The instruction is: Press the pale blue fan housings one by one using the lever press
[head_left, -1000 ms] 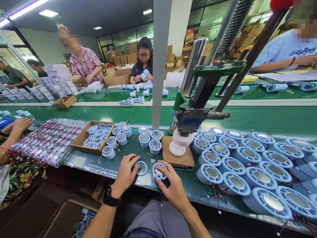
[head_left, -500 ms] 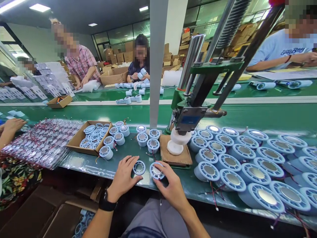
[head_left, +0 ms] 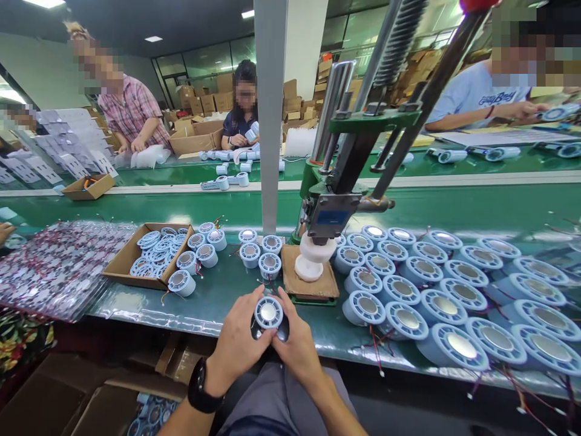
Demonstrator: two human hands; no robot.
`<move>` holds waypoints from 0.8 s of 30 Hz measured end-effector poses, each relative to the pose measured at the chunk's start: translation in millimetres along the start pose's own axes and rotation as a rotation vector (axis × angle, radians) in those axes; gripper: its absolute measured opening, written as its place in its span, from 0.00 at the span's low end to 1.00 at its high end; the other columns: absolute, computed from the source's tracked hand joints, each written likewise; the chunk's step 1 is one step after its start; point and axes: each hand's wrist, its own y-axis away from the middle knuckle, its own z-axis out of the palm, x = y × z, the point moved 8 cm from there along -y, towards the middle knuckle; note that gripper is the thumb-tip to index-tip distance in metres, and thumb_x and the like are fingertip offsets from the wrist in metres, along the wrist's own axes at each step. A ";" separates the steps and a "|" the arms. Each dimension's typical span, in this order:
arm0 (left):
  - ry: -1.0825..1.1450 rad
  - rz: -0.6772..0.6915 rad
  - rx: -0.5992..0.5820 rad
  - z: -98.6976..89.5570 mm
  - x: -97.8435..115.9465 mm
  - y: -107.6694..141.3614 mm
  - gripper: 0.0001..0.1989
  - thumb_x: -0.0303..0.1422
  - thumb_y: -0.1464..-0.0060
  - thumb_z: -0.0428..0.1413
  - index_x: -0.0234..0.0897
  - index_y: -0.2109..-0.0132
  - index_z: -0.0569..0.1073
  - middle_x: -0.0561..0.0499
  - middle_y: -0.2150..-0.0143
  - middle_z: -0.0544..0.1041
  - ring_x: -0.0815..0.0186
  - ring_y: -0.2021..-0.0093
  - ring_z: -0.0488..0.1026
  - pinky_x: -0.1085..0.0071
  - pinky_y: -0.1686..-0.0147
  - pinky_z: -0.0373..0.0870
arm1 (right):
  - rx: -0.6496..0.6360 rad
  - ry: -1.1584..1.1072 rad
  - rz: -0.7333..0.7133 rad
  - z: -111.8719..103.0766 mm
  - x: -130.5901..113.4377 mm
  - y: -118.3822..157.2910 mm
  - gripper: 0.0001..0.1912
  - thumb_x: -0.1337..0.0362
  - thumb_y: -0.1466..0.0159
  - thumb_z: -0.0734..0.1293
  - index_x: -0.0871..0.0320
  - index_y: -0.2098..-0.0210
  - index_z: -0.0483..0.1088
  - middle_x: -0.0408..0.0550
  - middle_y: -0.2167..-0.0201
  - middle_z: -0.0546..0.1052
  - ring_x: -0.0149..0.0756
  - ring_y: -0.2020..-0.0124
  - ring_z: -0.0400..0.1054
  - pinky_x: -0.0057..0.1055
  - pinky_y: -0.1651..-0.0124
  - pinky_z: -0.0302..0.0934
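Note:
Both my hands close around one light-blue round housing (head_left: 268, 312), which has a slotted rim and a silver disc in its middle. My left hand (head_left: 239, 330) grips its left side, with the thumb at the near edge. From the right, my right hand (head_left: 297, 336) curls around it, fingertips at the far side and thumb low. The housing's underside is hidden by my fingers. Just beyond is a green hand press (head_left: 333, 212), its white round pad (head_left: 309, 267) lying on a cardboard-covered base (head_left: 290, 284).
Many similar housings (head_left: 442, 306) with trailing wires crowd the right side. A cardboard box (head_left: 109, 275) of blue rings stands left, beside a bagged stack of wired parts (head_left: 54, 260). A grey post (head_left: 269, 121) rises behind. Across the green conveyor (head_left: 218, 209), people handle similar blue parts.
My hands have come together. The separate blue ring piece by my left hand and the housing in my right hand now appear as one piece between both hands. The view has shifted slightly right.

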 end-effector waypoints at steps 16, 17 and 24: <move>0.240 -0.142 0.003 0.5 4.1 -43.9 0.25 0.31 0.56 0.61 0.37 0.47 0.74 0.48 0.53 0.81 0.57 0.54 0.78 0.63 0.50 0.73 | 0.340 0.720 -0.488 -203.7 -196.5 -135.2 0.24 0.67 0.35 0.65 0.61 0.40 0.66 0.56 0.43 0.70 0.48 0.37 0.62 0.49 0.34 0.57; 0.251 -0.124 0.012 -2.3 10.4 -58.4 0.25 0.32 0.56 0.62 0.37 0.47 0.74 0.48 0.53 0.81 0.57 0.54 0.77 0.63 0.50 0.73 | 0.454 0.785 -0.473 -230.5 -221.7 -162.6 0.25 0.68 0.35 0.64 0.66 0.40 0.65 0.57 0.45 0.70 0.45 0.37 0.61 0.45 0.34 0.54; 0.327 -0.056 -0.015 22.4 32.8 -133.2 0.25 0.32 0.57 0.65 0.34 0.49 0.76 0.45 0.54 0.80 0.56 0.56 0.76 0.61 0.51 0.71 | 0.443 0.450 -0.261 -280.4 -233.1 -288.8 0.35 0.61 0.44 0.36 0.87 0.76 0.62 0.62 0.64 0.74 0.30 0.66 0.72 0.26 0.72 0.53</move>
